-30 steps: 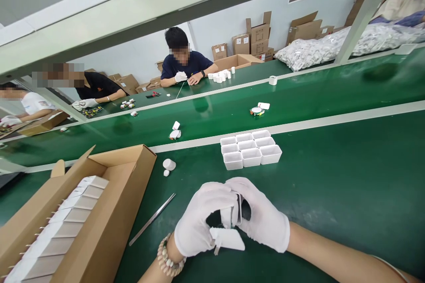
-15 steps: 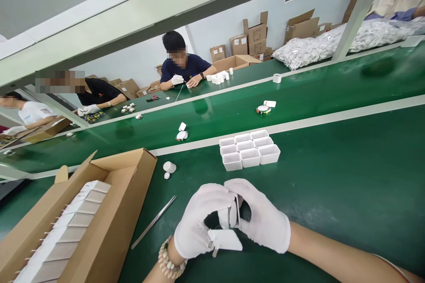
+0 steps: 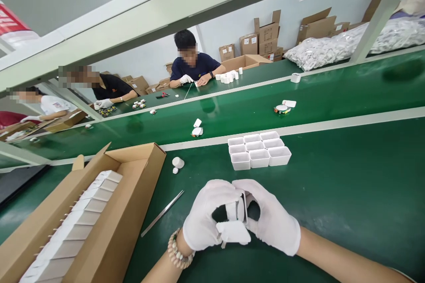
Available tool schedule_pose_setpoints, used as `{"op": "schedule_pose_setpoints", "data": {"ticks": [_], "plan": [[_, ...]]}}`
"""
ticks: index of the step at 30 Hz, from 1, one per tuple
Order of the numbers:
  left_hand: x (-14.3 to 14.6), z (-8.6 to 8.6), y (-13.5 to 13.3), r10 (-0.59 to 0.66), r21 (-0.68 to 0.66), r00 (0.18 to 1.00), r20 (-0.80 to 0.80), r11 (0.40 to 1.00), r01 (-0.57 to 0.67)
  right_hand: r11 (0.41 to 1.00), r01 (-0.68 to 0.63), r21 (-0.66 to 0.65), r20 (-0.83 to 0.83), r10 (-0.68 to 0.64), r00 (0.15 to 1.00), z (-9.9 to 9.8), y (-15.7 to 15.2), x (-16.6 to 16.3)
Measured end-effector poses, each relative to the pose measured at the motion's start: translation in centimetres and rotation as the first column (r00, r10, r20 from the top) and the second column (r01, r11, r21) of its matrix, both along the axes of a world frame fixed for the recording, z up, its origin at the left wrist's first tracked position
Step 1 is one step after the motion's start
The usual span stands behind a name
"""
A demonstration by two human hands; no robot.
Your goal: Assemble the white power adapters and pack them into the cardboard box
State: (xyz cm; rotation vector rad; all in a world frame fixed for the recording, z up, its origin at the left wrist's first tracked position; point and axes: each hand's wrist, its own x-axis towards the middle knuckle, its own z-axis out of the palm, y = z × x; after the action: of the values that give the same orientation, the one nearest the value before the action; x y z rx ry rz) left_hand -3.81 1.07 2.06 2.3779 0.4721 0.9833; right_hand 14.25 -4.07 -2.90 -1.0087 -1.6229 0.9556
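Observation:
Both my hands wear white gloves and meet low in the middle of the head view. My left hand (image 3: 206, 219) and my right hand (image 3: 274, 221) together pinch a small white case (image 3: 237, 210), held upright between the fingertips. A flat white piece (image 3: 234, 233) hangs just below it, against my left palm. A block of several empty white trays (image 3: 259, 151) stands on the green table beyond my hands. Metal tweezers (image 3: 162, 213) lie to the left.
An open cardboard box (image 3: 109, 230) with a row of white packs (image 3: 76, 216) fills the near left. A white cap (image 3: 178, 162) lies by the box. Small parts (image 3: 282, 108) ride the green conveyor (image 3: 332, 93). Three other people sit across it, with cartons behind them.
The view has shifted so everything sits slightly further right. My hands keep their hold on the white case, and the flat white piece has drawn closer under them.

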Motion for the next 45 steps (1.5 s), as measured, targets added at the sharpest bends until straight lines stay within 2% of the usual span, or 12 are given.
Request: {"op": "schedule_pose_setpoints", "data": {"ticks": [7,18,29,33,40,45], "plan": [[-0.5,0.0,-0.6,0.009,-0.012,1.0,-0.002,1.0,-0.009,0.996,-0.012,-0.093,-0.009,0.012,1.0,0.2,-0.2,0.0],[-0.3,0.1,-0.3,-0.02,-0.03,1.0,0.009,0.999,0.02,0.989,-0.046,-0.138,-0.033,0.042,0.999,0.4,-0.2,-0.1],[-1.6,-2.0,-0.3,0.058,-0.008,0.997,-0.047,0.998,-0.059,0.989,-0.041,-0.139,-0.053,0.034,0.998,0.1,-0.2,0.0],[-1.1,-1.3,-0.3,0.022,0.024,0.999,-0.028,0.999,-0.021,0.991,-0.041,-0.126,-0.05,0.035,0.998,0.3,-0.3,-0.1],[0.0,0.9,-0.7,-0.025,0.072,1.0,-0.017,0.997,0.026,0.999,-0.035,-0.003,-0.005,0.035,0.999,0.0,-0.2,0.1],[0.0,1.3,-1.0,-0.023,0.154,1.0,-0.004,0.988,0.024,0.999,-0.028,0.016,0.037,0.028,0.999,-0.1,-0.3,0.1]]}}
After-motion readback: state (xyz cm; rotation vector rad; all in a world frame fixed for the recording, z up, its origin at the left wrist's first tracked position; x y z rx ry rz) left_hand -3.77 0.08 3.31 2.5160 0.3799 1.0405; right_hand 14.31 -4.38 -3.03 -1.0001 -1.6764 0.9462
